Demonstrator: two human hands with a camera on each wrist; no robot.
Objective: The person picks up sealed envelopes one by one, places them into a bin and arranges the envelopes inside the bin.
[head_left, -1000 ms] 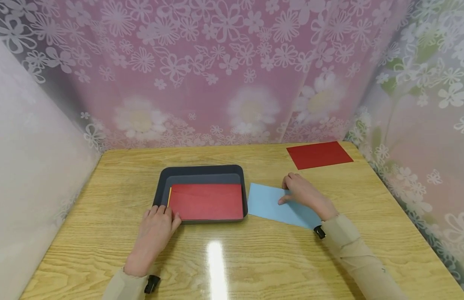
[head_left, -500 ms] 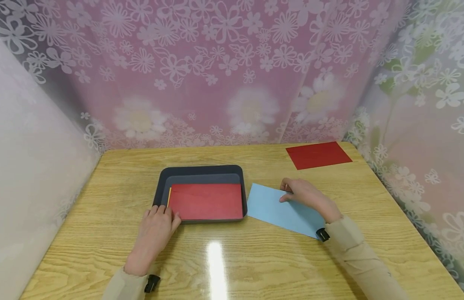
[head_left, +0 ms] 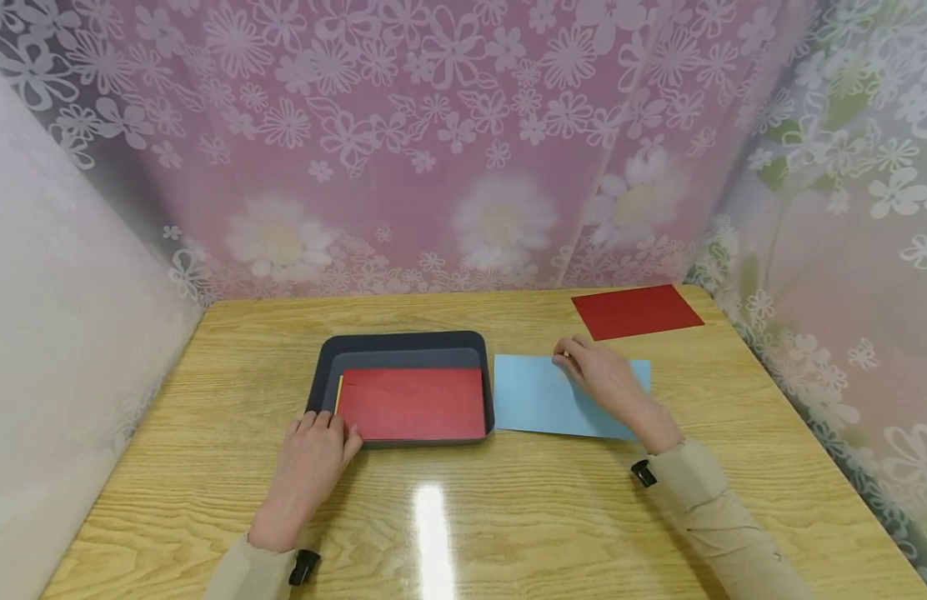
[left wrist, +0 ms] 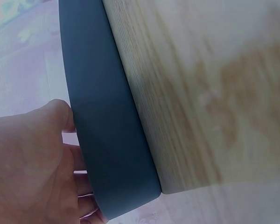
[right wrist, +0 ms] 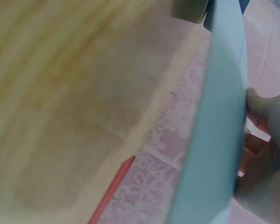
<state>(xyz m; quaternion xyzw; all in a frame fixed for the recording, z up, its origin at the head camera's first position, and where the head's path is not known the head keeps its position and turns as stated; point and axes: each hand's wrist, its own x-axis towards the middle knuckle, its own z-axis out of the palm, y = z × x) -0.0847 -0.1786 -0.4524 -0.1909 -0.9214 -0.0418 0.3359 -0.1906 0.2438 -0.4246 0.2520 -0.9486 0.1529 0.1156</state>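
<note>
My left hand (head_left: pixel 309 458) grips the near left corner of a dark grey tray (head_left: pixel 403 342); its thumb and fingers reach over the rim (left wrist: pixel 100 107) in the left wrist view. A red envelope (head_left: pixel 411 404) lies in the tray, with a thin yellow edge (head_left: pixel 339 390) showing beneath it on the left. Right of the tray, my right hand (head_left: pixel 602 375) pinches a light blue envelope (head_left: pixel 538 400) by its far long edge. Thumb and fingers curl at that edge in the right wrist view, where the blue envelope (right wrist: pixel 214 121) stands off the wooden table.
Another red envelope (head_left: pixel 636 312) lies flat near the table's far right corner. The wooden table (head_left: pixel 508 517) is bordered by flowered curtains (head_left: pixel 448 150) behind and at both sides. Black clips (head_left: pixel 304 568) hang at the sleeves.
The blue envelope has turned from slanting to nearly square with the tray, its right end swinging away from me. My right hand has moved to its far edge. The left hand stays put.
</note>
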